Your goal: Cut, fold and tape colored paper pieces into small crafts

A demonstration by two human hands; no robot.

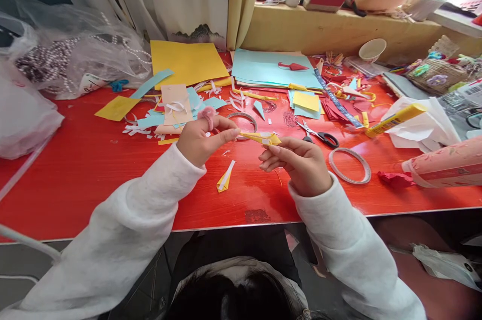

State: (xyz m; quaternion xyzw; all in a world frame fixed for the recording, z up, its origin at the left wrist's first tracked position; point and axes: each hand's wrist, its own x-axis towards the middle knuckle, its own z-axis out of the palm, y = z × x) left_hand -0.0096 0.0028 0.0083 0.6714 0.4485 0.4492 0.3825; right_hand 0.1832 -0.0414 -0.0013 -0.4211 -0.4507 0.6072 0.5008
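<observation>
Above the red table I hold a folded yellow paper piece (259,137) with whitish strips on it. My left hand (203,136), a fuzzy pink ring on one finger, pinches its narrow left tip. At the wider right end, my right hand (297,159) grips it between thumb and fingers. Below, on the table, lies a similar folded yellow piece (223,184) with a white strip along it. Just behind my hands is a roll of tape (244,118), partly hidden by them. To the right of the held paper lie black-handled scissors (327,139).
Another tape roll (368,172) and a yellow glue stick (397,120) lie right. Yellow (184,61) and light-blue sheets (271,66) lie at the back, with paper scraps (176,106) before them. Plastic bags (26,109) stand left; a paper cup (372,50) sits back right.
</observation>
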